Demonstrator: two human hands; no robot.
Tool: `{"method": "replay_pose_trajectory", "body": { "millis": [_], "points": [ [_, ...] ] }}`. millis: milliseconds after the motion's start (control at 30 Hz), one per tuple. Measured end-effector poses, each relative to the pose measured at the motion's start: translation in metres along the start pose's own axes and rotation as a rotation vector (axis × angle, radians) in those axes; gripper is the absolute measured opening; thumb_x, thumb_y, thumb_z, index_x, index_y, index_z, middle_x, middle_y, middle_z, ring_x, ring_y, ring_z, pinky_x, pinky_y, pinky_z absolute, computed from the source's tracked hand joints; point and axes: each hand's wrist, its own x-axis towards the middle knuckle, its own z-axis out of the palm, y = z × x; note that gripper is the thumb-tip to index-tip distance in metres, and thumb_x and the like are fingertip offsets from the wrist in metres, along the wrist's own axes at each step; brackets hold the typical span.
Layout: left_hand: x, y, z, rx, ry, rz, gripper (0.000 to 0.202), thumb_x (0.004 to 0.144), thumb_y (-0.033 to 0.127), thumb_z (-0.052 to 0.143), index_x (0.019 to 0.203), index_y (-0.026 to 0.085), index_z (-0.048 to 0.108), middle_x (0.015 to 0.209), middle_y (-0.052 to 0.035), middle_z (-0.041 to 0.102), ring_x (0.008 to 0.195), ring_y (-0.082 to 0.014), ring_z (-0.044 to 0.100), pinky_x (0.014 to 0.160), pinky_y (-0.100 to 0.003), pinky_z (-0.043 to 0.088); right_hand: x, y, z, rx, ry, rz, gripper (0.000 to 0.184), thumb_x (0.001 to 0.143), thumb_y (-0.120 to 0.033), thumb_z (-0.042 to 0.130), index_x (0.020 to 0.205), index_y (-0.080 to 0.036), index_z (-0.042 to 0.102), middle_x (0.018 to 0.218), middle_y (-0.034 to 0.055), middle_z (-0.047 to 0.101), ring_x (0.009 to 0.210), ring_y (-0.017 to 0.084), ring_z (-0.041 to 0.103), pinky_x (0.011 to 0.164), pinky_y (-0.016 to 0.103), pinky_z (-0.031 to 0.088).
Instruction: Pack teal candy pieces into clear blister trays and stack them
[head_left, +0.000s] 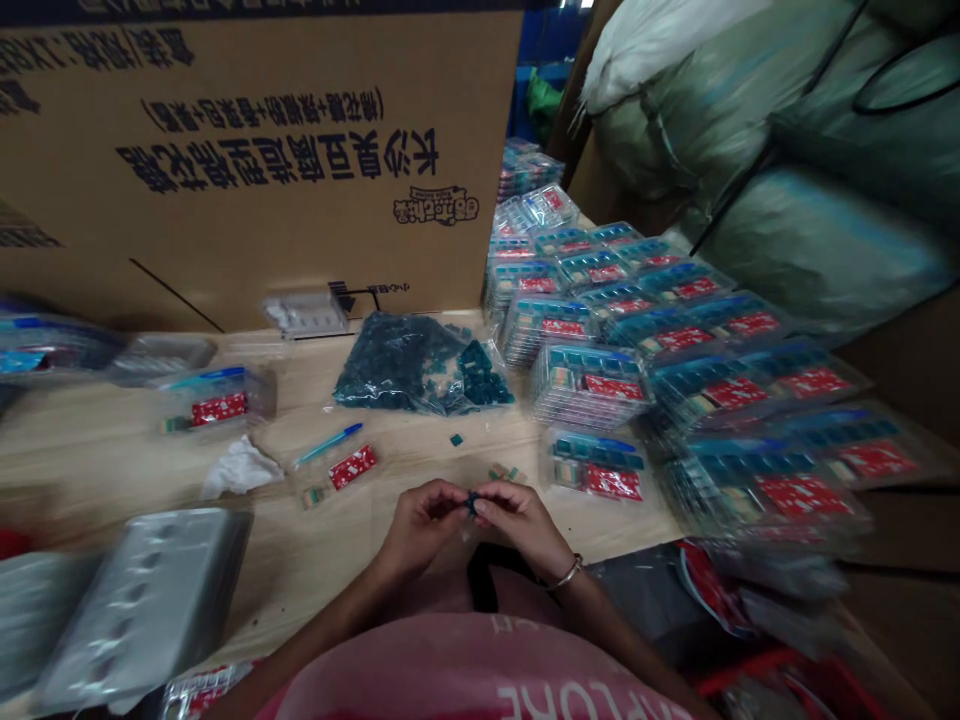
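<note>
My left hand (431, 518) and my right hand (517, 518) meet at the table's front, fingertips pinched together on small dark teal pieces (472, 503). How many pieces they hold I cannot make out. A few striped cream and green pieces (508, 473) lie just beyond my right fingers. One loose teal piece (456, 440) rests farther off on the table. Behind it a clear plastic bag (405, 365) lies open, with many teal pieces in it and spilling toward its right end. To the left is a clear tray (337, 468) with a blue pen, a red patterned packet and striped pieces.
Stacks of filled clear trays (589, 385) line the right side. A large cardboard box (300, 200) stands along the back. At the left are a stack of clear plastic trays (142, 590), a crumpled white tissue (241, 468) and another filled tray (217, 405). Large sacks (825, 230) bulge at upper right.
</note>
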Motion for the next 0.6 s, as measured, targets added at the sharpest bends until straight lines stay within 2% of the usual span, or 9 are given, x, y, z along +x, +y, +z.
{"method": "replay_pose_trajectory", "body": {
  "millis": [100, 267, 333, 433, 500, 600],
  "points": [
    [-0.001, 0.001, -0.005, -0.145, 0.028, -0.064, 0.026, 0.058, 0.032, 0.079, 0.07, 0.014, 0.063, 0.065, -0.0011, 0.068, 0.061, -0.0123, 0.062, 0.063, -0.024, 0.049, -0.001, 0.0, 0.004, 0.059, -0.06, 0.009, 0.033, 0.064, -0.042, 0.075, 0.087, -0.02, 0.067, 0.077, -0.0005, 0.067, 0.065, 0.011, 0.06, 0.067, 0.027, 0.049],
    [-0.002, 0.002, -0.008, -0.304, 0.065, -0.214, 0.029, 0.053, 0.029, 0.081, 0.069, 0.014, 0.062, 0.06, 0.0007, 0.065, 0.052, -0.0088, 0.058, 0.052, -0.018, 0.043, -0.001, -0.001, 0.005, 0.097, -0.113, -0.029, 0.03, 0.062, -0.038, 0.077, 0.082, -0.019, 0.064, 0.078, -0.0005, 0.066, 0.068, 0.012, 0.06, 0.069, 0.027, 0.048],
    [-0.005, 0.002, -0.006, -0.261, 0.094, -0.18, 0.028, 0.053, 0.028, 0.08, 0.069, 0.014, 0.063, 0.061, 0.0006, 0.065, 0.053, -0.0089, 0.057, 0.053, -0.019, 0.043, -0.001, -0.001, 0.006, 0.049, -0.064, -0.068, 0.03, 0.062, -0.039, 0.077, 0.079, -0.019, 0.062, 0.074, -0.0012, 0.064, 0.066, 0.011, 0.058, 0.065, 0.025, 0.046],
    [-0.011, 0.003, -0.003, -0.044, 0.173, 0.001, 0.019, 0.057, 0.024, 0.077, 0.069, 0.014, 0.065, 0.063, 0.0008, 0.065, 0.059, -0.0093, 0.058, 0.059, -0.02, 0.045, -0.002, -0.002, 0.009, -0.021, 0.028, -0.123, 0.029, 0.063, -0.039, 0.075, 0.075, -0.019, 0.059, 0.068, -0.0031, 0.059, 0.061, 0.01, 0.053, 0.059, 0.022, 0.042],
    [-0.013, 0.003, -0.001, 0.076, 0.185, 0.082, 0.016, 0.061, 0.024, 0.074, 0.073, 0.015, 0.067, 0.068, 0.0001, 0.065, 0.063, -0.0103, 0.059, 0.061, -0.02, 0.046, -0.002, -0.003, 0.012, -0.049, 0.039, -0.13, 0.027, 0.064, -0.038, 0.073, 0.074, -0.019, 0.058, 0.066, -0.0034, 0.057, 0.06, 0.01, 0.052, 0.057, 0.022, 0.04],
    [-0.013, -0.003, -0.002, 0.075, 0.126, 0.064, 0.022, 0.062, 0.028, 0.074, 0.078, 0.015, 0.068, 0.068, -0.0005, 0.065, 0.063, -0.0112, 0.059, 0.061, -0.021, 0.047, 0.0, -0.003, 0.014, -0.091, 0.037, -0.128, 0.025, 0.062, -0.035, 0.073, 0.072, -0.018, 0.057, 0.066, -0.0028, 0.057, 0.06, 0.01, 0.051, 0.057, 0.023, 0.039]
  ]
}}
